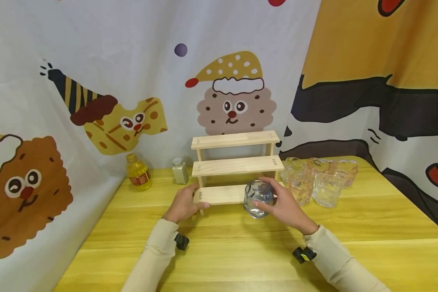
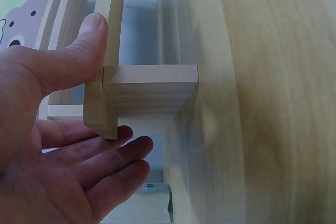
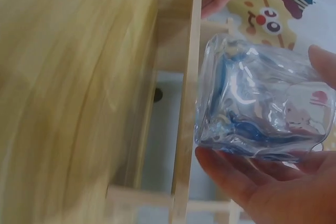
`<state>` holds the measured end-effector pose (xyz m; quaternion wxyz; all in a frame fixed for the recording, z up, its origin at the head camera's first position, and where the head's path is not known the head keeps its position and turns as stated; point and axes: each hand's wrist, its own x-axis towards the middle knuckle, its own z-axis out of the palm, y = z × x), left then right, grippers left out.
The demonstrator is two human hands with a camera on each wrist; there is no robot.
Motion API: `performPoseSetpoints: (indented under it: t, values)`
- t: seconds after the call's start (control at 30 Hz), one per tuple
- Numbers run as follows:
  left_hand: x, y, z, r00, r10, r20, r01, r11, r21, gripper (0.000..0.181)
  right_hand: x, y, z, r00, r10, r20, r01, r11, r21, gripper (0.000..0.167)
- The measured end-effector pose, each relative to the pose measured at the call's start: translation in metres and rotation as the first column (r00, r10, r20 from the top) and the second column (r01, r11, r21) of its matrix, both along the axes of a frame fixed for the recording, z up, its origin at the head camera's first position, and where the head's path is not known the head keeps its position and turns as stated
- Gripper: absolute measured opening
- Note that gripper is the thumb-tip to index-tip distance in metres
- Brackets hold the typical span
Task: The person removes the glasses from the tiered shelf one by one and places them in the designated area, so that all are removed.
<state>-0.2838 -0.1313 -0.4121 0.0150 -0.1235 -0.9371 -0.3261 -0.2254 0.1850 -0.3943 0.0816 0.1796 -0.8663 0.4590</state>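
A three-tier pale wooden step shelf (image 1: 237, 165) stands on the table in the head view. At the left end of its lowest board (image 1: 220, 195), my left hand (image 1: 185, 204) holds on, thumb over the top and fingers beneath, as the left wrist view shows of the hand (image 2: 79, 124). My right hand (image 1: 284, 205) grips a clear, bluish glass cup (image 1: 257, 198) near that board's right end. In the right wrist view the cup (image 3: 262, 103) has its base against or just above the board (image 3: 188, 98); contact cannot be made out. Thumb and fingers lie on opposite sides of the cup.
Several clear and pinkish glasses (image 1: 326, 190) cluster to the right of the shelf. Left of it are a yellow bottle (image 1: 139, 176) and a small lidded jar (image 1: 180, 171). Behind hangs a cartoon-printed curtain (image 1: 131, 48), close to the table's (image 1: 233, 255) back edge.
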Motion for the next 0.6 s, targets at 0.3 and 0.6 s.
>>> performPoseSetpoints:
  t: [0.3,0.6]
  values:
    - [0.0,0.001,-0.002,1.0,-0.006,-0.006,0.006,1.0,-0.008,0.071,0.019,0.049,0.002,0.997,-0.07,0.027,0.07,0.998,0.004,0.067]
    - [0.0,-0.001,-0.002,1.0,-0.001,0.002,0.001,1.0,-0.002,0.073,0.029,0.084,0.012,0.985,-0.159,0.067,0.154,0.986,0.069,0.071]
